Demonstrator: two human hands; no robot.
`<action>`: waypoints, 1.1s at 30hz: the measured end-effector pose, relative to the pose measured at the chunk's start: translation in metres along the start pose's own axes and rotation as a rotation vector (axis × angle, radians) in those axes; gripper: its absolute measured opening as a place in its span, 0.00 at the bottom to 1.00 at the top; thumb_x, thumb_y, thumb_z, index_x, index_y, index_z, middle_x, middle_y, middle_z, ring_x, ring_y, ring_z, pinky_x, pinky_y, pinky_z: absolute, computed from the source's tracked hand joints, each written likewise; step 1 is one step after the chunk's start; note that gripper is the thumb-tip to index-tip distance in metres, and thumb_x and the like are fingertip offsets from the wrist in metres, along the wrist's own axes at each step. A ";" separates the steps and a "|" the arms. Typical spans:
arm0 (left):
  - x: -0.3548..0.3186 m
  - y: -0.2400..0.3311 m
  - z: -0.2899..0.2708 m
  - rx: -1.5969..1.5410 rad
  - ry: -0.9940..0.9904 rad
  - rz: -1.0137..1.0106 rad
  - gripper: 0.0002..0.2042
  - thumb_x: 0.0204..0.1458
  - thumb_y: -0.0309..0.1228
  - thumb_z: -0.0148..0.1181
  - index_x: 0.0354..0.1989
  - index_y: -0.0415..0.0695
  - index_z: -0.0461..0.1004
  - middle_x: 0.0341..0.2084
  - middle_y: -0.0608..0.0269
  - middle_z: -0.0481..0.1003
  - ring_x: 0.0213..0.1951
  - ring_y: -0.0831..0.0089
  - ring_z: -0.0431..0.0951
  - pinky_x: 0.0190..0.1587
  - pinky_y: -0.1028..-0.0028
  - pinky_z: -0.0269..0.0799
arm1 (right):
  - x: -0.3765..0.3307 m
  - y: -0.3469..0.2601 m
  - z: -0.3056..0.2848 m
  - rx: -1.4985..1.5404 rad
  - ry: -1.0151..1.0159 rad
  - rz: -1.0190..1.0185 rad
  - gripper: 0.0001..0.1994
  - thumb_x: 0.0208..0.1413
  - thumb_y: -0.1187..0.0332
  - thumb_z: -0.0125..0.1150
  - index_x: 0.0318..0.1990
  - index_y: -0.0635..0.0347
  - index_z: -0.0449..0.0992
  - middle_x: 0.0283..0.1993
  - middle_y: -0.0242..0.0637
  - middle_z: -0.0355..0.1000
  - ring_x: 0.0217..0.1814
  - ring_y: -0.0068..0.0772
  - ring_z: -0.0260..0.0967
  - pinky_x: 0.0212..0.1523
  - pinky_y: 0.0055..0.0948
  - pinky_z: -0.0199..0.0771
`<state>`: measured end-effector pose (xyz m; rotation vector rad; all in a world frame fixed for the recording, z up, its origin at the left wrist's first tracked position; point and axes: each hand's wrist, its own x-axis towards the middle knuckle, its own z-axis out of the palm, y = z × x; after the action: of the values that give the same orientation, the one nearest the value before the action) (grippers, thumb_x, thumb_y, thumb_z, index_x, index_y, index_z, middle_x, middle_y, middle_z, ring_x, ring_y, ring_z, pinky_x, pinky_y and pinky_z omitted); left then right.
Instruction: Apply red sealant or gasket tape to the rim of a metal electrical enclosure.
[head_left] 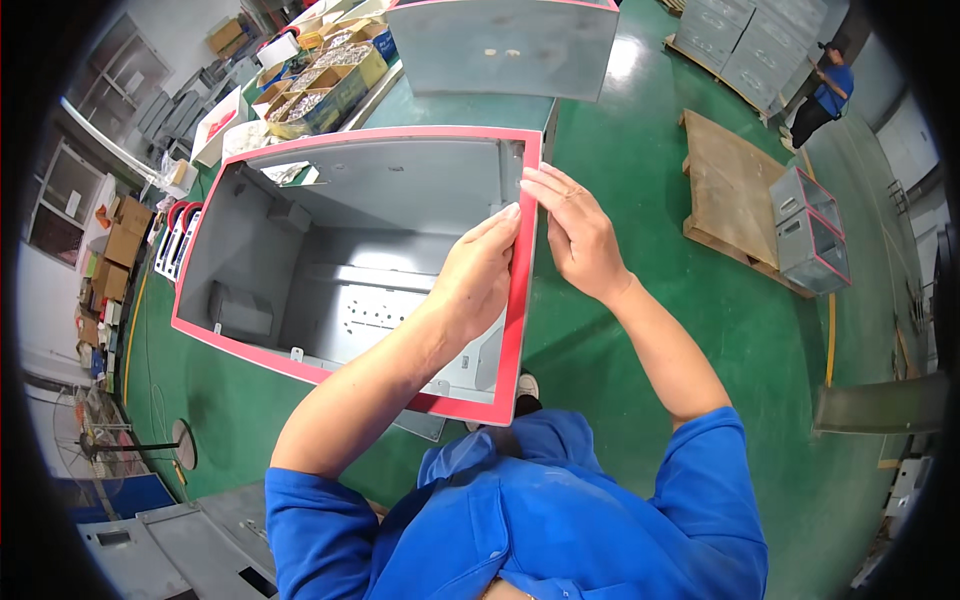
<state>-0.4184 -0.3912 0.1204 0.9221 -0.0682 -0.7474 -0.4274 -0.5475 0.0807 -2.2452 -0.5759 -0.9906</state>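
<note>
A grey sheet-metal cabinet [330, 255] lies in front of me with its open side up, and a red strip [517, 330] runs around its rim. My left hand [473, 272] reaches over the opening; its thumb rests on the strip along the right edge, and the other fingers are closed at the inner side of that edge, partly hidden. Against the outer side near the far right corner, my right hand [578, 232] has its fingers stretched out and touching the strip. Inside the cabinet are a panel with small round holes, brackets and a rectangular cutout.
Beyond stands another grey metal box [500, 50] on a green-topped table [440, 112]. Cartons of small parts [330, 95] are at its left. To the right lie a wooden pallet [725, 185] and small metal boxes [810, 235]. A co-worker [828, 95] stands far right; a fan [180, 445] is lower left.
</note>
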 end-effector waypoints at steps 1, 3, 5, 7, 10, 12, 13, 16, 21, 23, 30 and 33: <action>-0.001 0.001 0.001 -0.025 0.010 -0.003 0.17 0.57 0.34 0.43 0.52 0.37 0.60 0.45 0.63 0.66 0.47 0.77 0.65 0.50 0.76 0.61 | -0.001 -0.001 -0.001 -0.043 -0.026 -0.036 0.22 0.38 0.83 0.47 0.46 0.61 0.69 0.50 0.40 0.66 0.55 0.41 0.61 0.55 0.37 0.60; -0.001 0.000 0.000 -0.055 0.021 0.004 0.17 0.57 0.33 0.45 0.52 0.37 0.60 0.44 0.65 0.67 0.46 0.79 0.66 0.49 0.78 0.61 | -0.001 -0.003 -0.001 -0.130 -0.077 -0.108 0.22 0.38 0.83 0.48 0.47 0.61 0.69 0.51 0.39 0.66 0.56 0.40 0.61 0.55 0.37 0.60; 0.000 -0.003 -0.002 -0.069 0.022 0.024 0.18 0.56 0.33 0.45 0.53 0.37 0.59 0.44 0.65 0.67 0.46 0.80 0.65 0.49 0.78 0.61 | -0.005 -0.001 0.004 -0.157 -0.066 -0.144 0.22 0.39 0.82 0.48 0.47 0.61 0.69 0.51 0.39 0.66 0.56 0.40 0.61 0.55 0.37 0.60; -0.001 -0.003 -0.003 -0.064 0.013 0.015 0.19 0.56 0.33 0.45 0.54 0.37 0.59 0.44 0.66 0.67 0.46 0.80 0.65 0.48 0.78 0.61 | -0.007 -0.001 0.007 -0.180 -0.064 -0.164 0.22 0.40 0.82 0.48 0.47 0.61 0.69 0.51 0.39 0.66 0.56 0.39 0.61 0.55 0.36 0.60; -0.009 -0.003 -0.003 -0.024 0.005 -0.014 0.19 0.57 0.35 0.44 0.54 0.38 0.59 0.43 0.66 0.67 0.44 0.81 0.65 0.47 0.79 0.60 | -0.008 -0.001 0.006 -0.208 -0.080 -0.166 0.20 0.41 0.81 0.48 0.47 0.62 0.69 0.51 0.39 0.66 0.56 0.39 0.61 0.55 0.36 0.61; -0.019 -0.002 -0.002 0.033 0.019 -0.057 0.18 0.57 0.36 0.42 0.53 0.38 0.60 0.43 0.64 0.67 0.45 0.79 0.65 0.48 0.78 0.60 | -0.009 -0.005 0.004 -0.228 -0.098 -0.159 0.20 0.42 0.80 0.48 0.46 0.62 0.69 0.51 0.39 0.65 0.56 0.40 0.61 0.55 0.36 0.61; -0.024 -0.002 -0.001 0.071 0.032 -0.089 0.17 0.58 0.36 0.41 0.51 0.38 0.61 0.44 0.63 0.67 0.46 0.77 0.66 0.50 0.76 0.60 | -0.010 -0.006 0.002 -0.223 -0.101 -0.155 0.19 0.42 0.80 0.48 0.46 0.62 0.69 0.51 0.40 0.65 0.55 0.40 0.61 0.55 0.36 0.61; -0.036 -0.005 -0.002 0.136 0.026 -0.108 0.17 0.58 0.36 0.39 0.50 0.38 0.61 0.45 0.62 0.66 0.48 0.76 0.65 0.52 0.74 0.60 | -0.012 -0.016 -0.003 -0.193 -0.112 -0.154 0.19 0.42 0.79 0.48 0.47 0.62 0.69 0.51 0.40 0.65 0.55 0.40 0.61 0.55 0.36 0.61; -0.045 -0.013 -0.006 0.176 0.002 -0.008 0.20 0.58 0.35 0.39 0.56 0.37 0.55 0.50 0.61 0.63 0.51 0.76 0.63 0.54 0.75 0.57 | -0.017 -0.036 -0.004 -0.142 -0.176 -0.203 0.19 0.42 0.79 0.48 0.47 0.63 0.69 0.51 0.41 0.66 0.55 0.40 0.61 0.55 0.37 0.60; -0.047 -0.014 -0.006 0.157 -0.032 -0.029 0.25 0.58 0.39 0.40 0.59 0.36 0.49 0.56 0.55 0.55 0.57 0.72 0.54 0.58 0.76 0.49 | -0.019 -0.039 -0.005 -0.115 -0.192 -0.189 0.21 0.40 0.82 0.48 0.46 0.67 0.69 0.50 0.44 0.66 0.57 0.43 0.60 0.56 0.40 0.59; -0.056 -0.016 -0.007 0.371 -0.033 0.050 0.29 0.57 0.41 0.41 0.60 0.33 0.45 0.60 0.48 0.49 0.62 0.65 0.47 0.61 0.74 0.43 | -0.026 -0.049 -0.007 -0.170 -0.230 -0.223 0.21 0.40 0.80 0.50 0.47 0.65 0.68 0.52 0.43 0.65 0.56 0.41 0.60 0.56 0.39 0.59; -0.074 -0.005 -0.002 0.755 0.070 0.191 0.29 0.57 0.41 0.40 0.60 0.31 0.44 0.59 0.43 0.49 0.62 0.60 0.49 0.61 0.72 0.45 | -0.035 -0.054 -0.009 -0.164 -0.248 -0.256 0.21 0.39 0.79 0.50 0.46 0.65 0.69 0.53 0.43 0.64 0.57 0.41 0.60 0.56 0.39 0.60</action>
<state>-0.4761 -0.3460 0.1343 1.6321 -0.3913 -0.5054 -0.4862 -0.5196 0.0772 -2.5061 -0.9403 -0.9130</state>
